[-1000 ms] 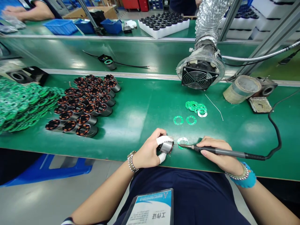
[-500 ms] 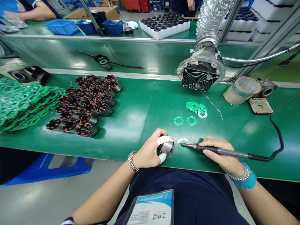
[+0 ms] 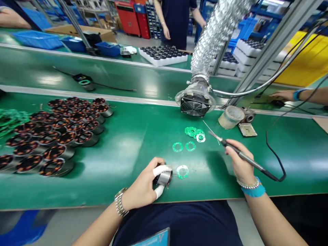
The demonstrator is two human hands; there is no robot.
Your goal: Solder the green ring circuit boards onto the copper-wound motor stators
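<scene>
Ring flat, just right of left hand, the nearer hand | metal cylinder pinched in that grip, long axis roughly sideways, end facing ring | soldering iron clasped in right hand, tip forward-left, off ring

My green-topped workbench spans the view, backed by a glossy green panel with a pale strip along its foot. Beyond it runs another green bench. Metal posts slant up at left and right, and a silver foil duct hangs down between them. Farther off I see a red cabinet and, at upper right, blue shelving — all slightly blurred — with something large and yellow below. Light glares white off the panel and benchtop; grey floor and a blue plastic stool show at lower left
</scene>
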